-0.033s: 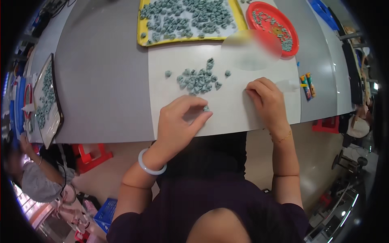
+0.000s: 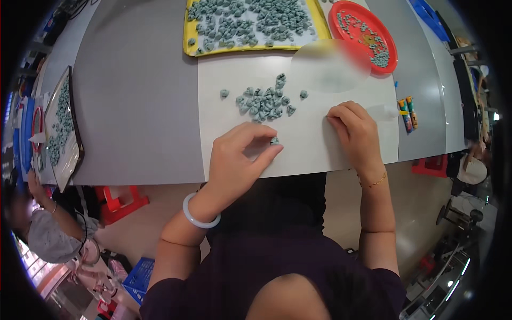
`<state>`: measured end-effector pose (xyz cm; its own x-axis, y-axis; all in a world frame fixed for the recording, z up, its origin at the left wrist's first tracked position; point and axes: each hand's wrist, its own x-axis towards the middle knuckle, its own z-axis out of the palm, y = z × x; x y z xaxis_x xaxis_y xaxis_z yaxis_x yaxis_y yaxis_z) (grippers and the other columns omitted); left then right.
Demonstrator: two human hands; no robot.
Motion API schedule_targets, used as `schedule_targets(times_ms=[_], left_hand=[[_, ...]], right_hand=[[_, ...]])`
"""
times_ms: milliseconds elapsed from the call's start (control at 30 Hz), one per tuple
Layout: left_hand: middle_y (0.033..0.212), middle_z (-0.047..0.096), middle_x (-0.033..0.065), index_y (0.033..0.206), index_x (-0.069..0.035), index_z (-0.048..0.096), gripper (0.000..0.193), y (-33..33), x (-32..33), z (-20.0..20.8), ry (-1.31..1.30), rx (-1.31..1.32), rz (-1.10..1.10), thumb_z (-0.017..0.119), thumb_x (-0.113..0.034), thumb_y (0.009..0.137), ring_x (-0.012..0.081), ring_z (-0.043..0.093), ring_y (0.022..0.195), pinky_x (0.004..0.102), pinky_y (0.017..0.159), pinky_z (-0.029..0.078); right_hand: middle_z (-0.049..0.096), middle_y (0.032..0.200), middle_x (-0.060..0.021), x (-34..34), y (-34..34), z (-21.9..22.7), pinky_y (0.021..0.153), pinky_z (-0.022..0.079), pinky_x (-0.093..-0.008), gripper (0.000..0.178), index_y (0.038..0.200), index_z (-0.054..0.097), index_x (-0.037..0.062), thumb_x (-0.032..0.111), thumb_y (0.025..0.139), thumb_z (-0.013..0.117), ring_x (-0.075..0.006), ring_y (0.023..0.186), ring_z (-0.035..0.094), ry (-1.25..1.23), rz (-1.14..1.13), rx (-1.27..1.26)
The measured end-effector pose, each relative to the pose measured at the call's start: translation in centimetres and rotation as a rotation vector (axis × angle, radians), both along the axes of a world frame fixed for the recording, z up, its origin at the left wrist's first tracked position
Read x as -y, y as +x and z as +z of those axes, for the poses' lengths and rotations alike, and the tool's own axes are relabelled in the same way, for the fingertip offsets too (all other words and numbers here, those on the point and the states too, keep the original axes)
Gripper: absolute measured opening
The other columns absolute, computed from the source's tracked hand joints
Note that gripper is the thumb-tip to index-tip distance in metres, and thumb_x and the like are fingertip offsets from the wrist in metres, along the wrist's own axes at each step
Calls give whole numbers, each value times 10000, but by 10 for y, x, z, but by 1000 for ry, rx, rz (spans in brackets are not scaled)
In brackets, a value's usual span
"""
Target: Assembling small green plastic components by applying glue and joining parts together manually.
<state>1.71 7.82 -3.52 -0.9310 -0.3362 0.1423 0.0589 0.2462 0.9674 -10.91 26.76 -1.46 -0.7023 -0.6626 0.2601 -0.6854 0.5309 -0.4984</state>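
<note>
My left hand [image 2: 237, 154], with a pale bangle at its wrist, pinches a small grey-green lump [image 2: 274, 141] between thumb and fingertips, just over the white sheet [image 2: 304, 154]. Beyond it lies a loose pile of similar grey-green lumps [image 2: 261, 104], several of them a little apart from the rest. To the right, my right hand [image 2: 356, 130] is held low over the same sheet, thumb and fingers pressed together. Whatever may be between those fingertips is too small to make out.
At the back stands a yellow-rimmed tray [image 2: 245, 49] full of lumps, beside a red plate [image 2: 393, 56] of smaller bits. Two colourful tubes [image 2: 408, 114] lie right. Another tray [image 2: 66, 165] sits far left, near another person's arm [image 2: 66, 221]. A blurred round patch hides part of the sheet.
The whole view has shifted slightly, with the table things a little further right and up. Both hands keep nearly the same pose, the left one still pinching its lump.
</note>
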Motion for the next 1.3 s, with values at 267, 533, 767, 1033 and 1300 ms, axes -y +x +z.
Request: schedule_targets(times_ms=[267,533,767,1033,1300], left_hand=[[811,615,76,841,9,622,174,9,3,2,10,29,-67,702,5,687,148,617,739,246,686,510],[799,618,92,854,3,637,184,10,3,3,14,-7,-61,694,10,679,168,613,701,248,637,511],[758,612,82,852,-12,640,188,8,5,-4,-1,-92,-76,698,5,674,181,597,634,251,536,467],[746,642,94,808,11,657,178,11,8,1,-61,-112,-149,719,55,647,152,629,665,229,587,507],[853,655,126,906,38,636,217,14,9,0,320,-24,-151,672,90,699,173,642,797,265,721,533]], right_hand=[[537,752,-80,9,8,-6,595,426,-279,110,807,549,3,-62,726,586,-215,655,523,65,115,-59],[522,738,-48,46,54,2,594,394,-222,105,785,552,-3,-84,731,591,-123,646,481,-283,153,520],[530,748,-38,47,50,2,598,399,-217,106,782,557,3,-77,729,604,-106,660,492,-253,162,564],[554,743,0,43,38,-3,565,418,-165,152,809,524,13,-6,750,663,-34,662,514,-424,98,1263],[567,768,-50,40,60,-19,562,447,-198,122,832,593,-7,-45,733,654,-96,667,541,-605,114,773]])
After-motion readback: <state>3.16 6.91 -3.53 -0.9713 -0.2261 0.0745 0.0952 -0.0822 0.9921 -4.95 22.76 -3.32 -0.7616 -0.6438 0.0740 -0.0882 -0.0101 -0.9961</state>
